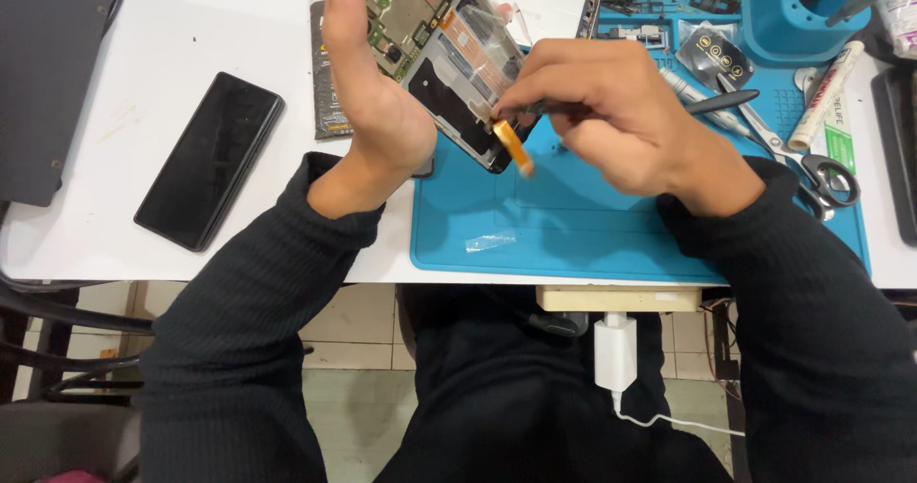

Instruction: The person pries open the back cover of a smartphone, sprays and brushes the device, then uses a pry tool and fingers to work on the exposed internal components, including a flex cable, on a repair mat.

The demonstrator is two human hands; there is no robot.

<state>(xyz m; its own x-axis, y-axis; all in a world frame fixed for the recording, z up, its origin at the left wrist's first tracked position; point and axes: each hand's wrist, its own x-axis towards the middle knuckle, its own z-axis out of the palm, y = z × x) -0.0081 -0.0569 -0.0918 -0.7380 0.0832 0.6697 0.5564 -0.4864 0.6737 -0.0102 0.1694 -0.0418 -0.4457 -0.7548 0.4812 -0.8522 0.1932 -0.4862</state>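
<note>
Orange and bent at its free end, a thin flat ribbon cable (514,147) hangs from the lower edge of an opened smartphone with its back cover off and green circuit board exposed (449,53), held tilted above a blue silicone repair mat (573,225). The left hand (368,82) stands at nine o'clock of the phone, palm turned inward and upright, fingers wrapped round the phone's far edge and clamped on its frame. The right hand (597,110) sits at three o'clock, knuckles up, its thumb and forefinger pinched together on a slim dark tool (721,101) whose tip meets the phone just above the cable; the tool's handle runs out toward three o'clock. Both forearms, in ribbed black sleeves, rise from six o'clock and converge on the phone.

A second black smartphone with a dark glass face (210,160) lies flat on the white tabletop (143,91) at nine o'clock, well apart from the hands. Metal scissors with black handles (812,168) and a white marker pen (826,93) rest at three o'clock on the mat's edge. A blue round tool holder (798,10) stands at one o'clock. A small scrap of clear film (489,241) lies on the mat at six o'clock of the phone.
</note>
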